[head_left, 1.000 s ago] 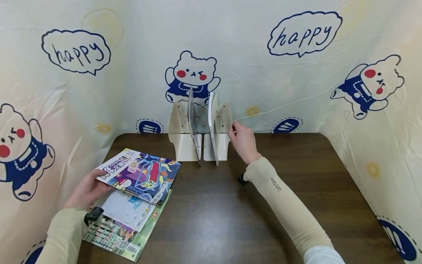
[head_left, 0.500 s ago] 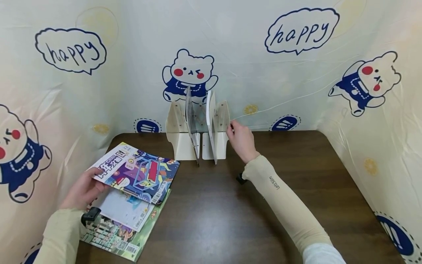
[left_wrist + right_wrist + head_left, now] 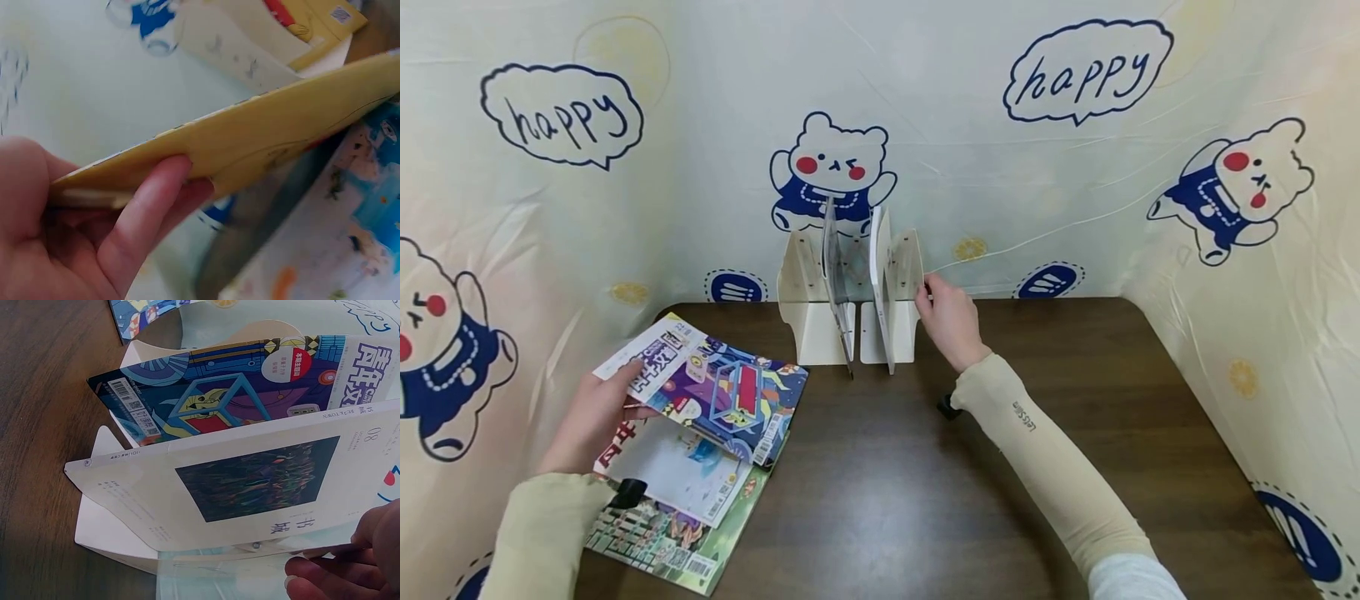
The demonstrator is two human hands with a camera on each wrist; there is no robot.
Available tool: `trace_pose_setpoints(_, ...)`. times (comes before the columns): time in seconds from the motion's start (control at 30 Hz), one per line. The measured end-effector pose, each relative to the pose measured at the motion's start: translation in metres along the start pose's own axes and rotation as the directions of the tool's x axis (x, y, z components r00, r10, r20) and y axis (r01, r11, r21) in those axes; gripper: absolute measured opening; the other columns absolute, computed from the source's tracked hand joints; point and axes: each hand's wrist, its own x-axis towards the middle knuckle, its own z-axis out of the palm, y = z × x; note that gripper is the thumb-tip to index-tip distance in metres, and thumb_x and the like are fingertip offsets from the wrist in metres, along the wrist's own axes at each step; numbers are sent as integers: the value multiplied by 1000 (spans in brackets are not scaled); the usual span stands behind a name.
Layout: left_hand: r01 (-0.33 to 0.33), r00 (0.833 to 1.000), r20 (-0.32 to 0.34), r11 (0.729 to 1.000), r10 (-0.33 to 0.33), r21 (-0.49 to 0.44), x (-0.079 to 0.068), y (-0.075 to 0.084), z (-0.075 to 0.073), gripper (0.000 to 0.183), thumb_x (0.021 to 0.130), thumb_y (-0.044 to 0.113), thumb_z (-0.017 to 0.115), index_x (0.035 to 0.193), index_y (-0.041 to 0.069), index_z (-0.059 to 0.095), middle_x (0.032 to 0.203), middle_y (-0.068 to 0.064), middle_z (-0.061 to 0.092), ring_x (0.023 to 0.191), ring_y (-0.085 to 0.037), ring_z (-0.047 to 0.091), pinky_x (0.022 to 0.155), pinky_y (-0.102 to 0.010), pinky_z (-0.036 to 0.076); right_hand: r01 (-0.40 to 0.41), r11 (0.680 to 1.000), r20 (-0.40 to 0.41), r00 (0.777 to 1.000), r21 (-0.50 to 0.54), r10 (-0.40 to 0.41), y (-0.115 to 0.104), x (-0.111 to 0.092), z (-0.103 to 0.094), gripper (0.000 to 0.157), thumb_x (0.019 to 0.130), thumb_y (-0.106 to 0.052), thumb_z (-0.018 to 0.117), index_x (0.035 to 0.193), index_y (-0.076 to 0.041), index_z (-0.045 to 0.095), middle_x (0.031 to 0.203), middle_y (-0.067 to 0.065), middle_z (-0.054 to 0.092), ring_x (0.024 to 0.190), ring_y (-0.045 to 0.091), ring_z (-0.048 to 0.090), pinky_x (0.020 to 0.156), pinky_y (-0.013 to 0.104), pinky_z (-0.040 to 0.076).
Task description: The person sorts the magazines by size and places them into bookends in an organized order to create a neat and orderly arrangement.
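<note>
In the head view my left hand (image 3: pixel 591 417) grips the left edge of a blue-purple magazine (image 3: pixel 745 404), thumb on the cover and fingers beneath. Its yellow underside (image 3: pixel 250 140) shows in the left wrist view, raised at a slant. Partly under it lie a white magazine (image 3: pixel 681 467) and a green one (image 3: pixel 700 550). My right hand (image 3: pixel 951 321) pinches the right side panel of a white book rack (image 3: pixel 801 275). Upright in that rack stand a white book (image 3: pixel 137 494) and another blue-purple magazine (image 3: pixel 231 387).
The dark wooden table (image 3: pixel 880 483) reaches back to a pale printed curtain (image 3: pixel 970 167), which hangs close behind the rack and along both sides. A thin white cord (image 3: pixel 1045 233) runs across the curtain toward the right hand.
My left hand has shifted its grip farther onto the blue-purple magazine and raised its left edge, baring red lettering on the white one below. The right hand stays at the rack.
</note>
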Motion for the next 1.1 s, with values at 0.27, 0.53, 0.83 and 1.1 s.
trace_pose_setpoints(0.27,-176,974,-53,886,219,429,-15,36,42,47,112,29,45,149,0,47,98,12,74,74,-13,75,60,-33,61,9,1000,-2,1000,6,-9,1,-1,1,21,106,-11,54,112,1,70,89,16,75,59,26,64,54,41,52)
trace_pose_setpoints(0.53,-249,911,-76,687,406,683,-28,56,79,43,112,33,41,134,4,64,105,-27,73,60,-9,69,53,-26,55,12,1000,-32,999,9,-12,2,0,1,19,104,-10,55,110,0,71,86,15,75,59,27,65,55,43,52)
trace_pose_setpoints(0.83,-320,802,-61,513,595,797,-44,69,106,31,108,24,48,102,5,72,84,-14,73,53,-4,56,59,-16,41,7,1000,-18,1000,6,-7,0,-1,2,21,105,-11,54,111,0,71,87,15,75,64,28,68,58,44,54)
trace_pose_setpoints(1.1,-400,712,-34,444,702,802,-62,85,134,29,104,15,50,114,-2,72,87,-22,76,65,8,58,55,-10,44,5,1000,-25,1000,-2,-5,0,-1,2,21,104,-10,54,110,1,72,90,16,76,71,30,72,62,46,56)
